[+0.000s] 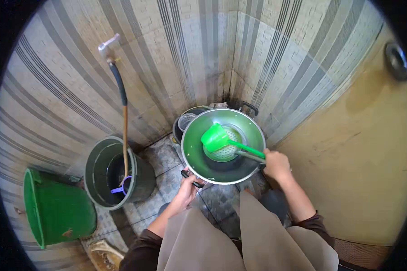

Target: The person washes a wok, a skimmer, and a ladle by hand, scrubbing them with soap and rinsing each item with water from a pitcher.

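Cloth [267, 230] draped over the person's knees lies nearest, and just beyond it the pan [193, 151] sits between the knees and the tiled corner, its open mouth facing up at the camera; what bears it from below is hidden. The left hand [185, 192] is curled round the pan's near handle [197, 184], while the right hand [277, 163], at the opposite side of the rim, is closed on the dipper [215, 137] by the end of its stem. The skimmer [220, 152] lies under the dipper's cup, and its metal stem runs to the same hand (whether those fingers also press on the rim, I cannot tell). The pan looks like thin, stiff metal, probably light for its width but awkward, and its shiny wall would likely be slippery if wet; the black handle seems the surest hold, with what looks like its twin [249, 107] on the far side. The dipper is likely light plastic, best held by the stem, and the skimmer should be rigid and hardy. Leftward stands a grey bucket [144, 180], a hose [125, 126] hanging into it.
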A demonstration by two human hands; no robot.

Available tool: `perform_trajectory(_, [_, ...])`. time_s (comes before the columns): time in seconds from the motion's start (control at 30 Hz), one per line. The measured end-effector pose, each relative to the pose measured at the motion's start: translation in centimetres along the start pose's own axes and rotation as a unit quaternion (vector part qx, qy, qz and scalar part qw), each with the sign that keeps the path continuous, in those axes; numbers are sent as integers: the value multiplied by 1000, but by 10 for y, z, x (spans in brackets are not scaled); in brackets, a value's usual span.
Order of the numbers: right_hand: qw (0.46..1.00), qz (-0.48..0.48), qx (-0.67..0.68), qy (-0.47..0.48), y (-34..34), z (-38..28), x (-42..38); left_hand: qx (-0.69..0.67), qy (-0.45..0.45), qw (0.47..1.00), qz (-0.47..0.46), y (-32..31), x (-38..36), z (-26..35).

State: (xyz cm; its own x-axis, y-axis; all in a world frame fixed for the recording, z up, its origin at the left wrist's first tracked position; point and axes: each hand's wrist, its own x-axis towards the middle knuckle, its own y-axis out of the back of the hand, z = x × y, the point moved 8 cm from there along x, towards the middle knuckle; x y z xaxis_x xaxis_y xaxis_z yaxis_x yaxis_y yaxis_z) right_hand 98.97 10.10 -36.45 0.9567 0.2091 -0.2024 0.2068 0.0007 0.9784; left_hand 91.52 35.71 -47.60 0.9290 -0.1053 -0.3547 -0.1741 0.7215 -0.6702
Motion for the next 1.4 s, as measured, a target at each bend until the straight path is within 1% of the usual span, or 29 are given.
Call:
perform_trajectory(0.03, [1000, -17, -7, -11, 3, 0, 5, 16, 13, 1000, 0, 10, 16, -8])
perform_trajectory(0.07, [999, -20, -20, -18, -6, 7, 13, 20, 61, 998, -1, 16, 27, -18])
perform_trajectory(0.13, [999, -12, -28, -24, -25, 19, 27, 36, 61, 997, -19, 11, 36, -21])
perform_trajectory(0.17, [999, -31, -34, -20, -35, 27, 27, 43, 73, 996, -34, 8, 38, -31])
perform_trajectory(0.2, [998, -48, -38, -17, -43, 30, 31, 45, 77, 996, -27, 13, 43, -37])
perform_trajectory(0.23, [998, -42, -40, -18, -47, 36, 36, 46, 74, 996, -32, 14, 50, -44])
perform_trajectory(0.3, [997, -66, -26, -26, -60, 44, 45, 19, 109, 993, -34, 12, 56, -56])
perform_trajectory(0.33, [997, -69, -24, -25, -63, 47, 50, 24, 102, 994, 8, 15, 57, -59])
perform_trajectory(0.4, [990, -133, 12, -47, -78, 58, 55, 19, 122, 992, 16, 8, 58, -71])
perform_trajectory(0.43, [990, -133, 13, -42, -87, 61, 65, 14, 130, 991, 15, 7, 62, -74])
perform_trajectory(0.5, [982, -173, -8, -72, -107, 71, 82, 6, 133, 991, 13, 10, 74, -80])
perform_trajectory(0.6, [978, -193, -5, -79, -118, 68, 92, 33, 154, 987, 44, 9, 94, -87])
perform_trajectory(0.63, [978, -194, -6, -75, -120, 68, 93, 30, 151, 987, 48, 2, 102, -89])
perform_trajectory(0.7, [985, -129, -6, -118, -122, 68, 96, 88, 158, 979, 93, 0, 121, -86])
perform_trajectory(0.77, [987, -107, 15, -119, -140, 71, 104, 126, 191, 972, 60, -5, 153, -89])
perform_trajectory(0.83, [985, -77, 62, -138, -159, 79, 113, 160, 200, 959, 120, -33, 165, -84])
perform_trajectory(0.87, [982, -102, 75, -143, -157, 78, 111, 179, 219, 950, 130, -38, 177, -89])
perform_trajectory(0.9, [981, -103, 80, -145, -164, 79, 115, 197, 237, 941, 139, -41, 189, -97])
perform_trajectory(0.93, [978, -96, 84, -165, -174, 84, 122, 222, 224, 935, 160, -45, 202, -103])
perform_trajectory(0.97, [975, -88, 88, -185, -183, 89, 129, 227, 225, 934, 159, -49, 216, -112])
perform_trajectory(1.03, [972, -96, 93, -196, -196, 93, 135, 240, 246, 926, 159, -53, 242, -131])
perform_trajectory(1.07, [967, -93, 109, -210, -202, 96, 138, 273, 252, 899, 233, -47, 248, -135])
perform_trajectory(1.1, [963, -89, 125, -224, -208, 99, 140, 273, 250, 899, 231, -44, 260, -140])
perform_trajectory(1.17, [960, -84, 129, -235, -210, 102, 137, 337, 282, 847, 298, -18, 290, -148])
perform_trajectory(1.23, [961, -137, 138, -197, -215, 96, 132, 349, 351, 806, 324, 9, 344, -167])
perform_trajectory(1.27, [959, -141, 158, -189, -210, 93, 126, 179, 295, 753, 561, 38, 351, -169])
perform_trajectory(1.3, [959, -141, 157, -190, -214, 93, 126, 115, 270, 717, 633, 36, 339, -170])
perform_trajectory(1.37, [964, -153, 176, -130, -232, 83, 135, -2, 174, 618, 766, 27, 317, -172])
perform_trajectory(1.4, [955, -203, 185, -108, -243, 76, 137, 6, 111, 627, 771, 23, 320, -165])
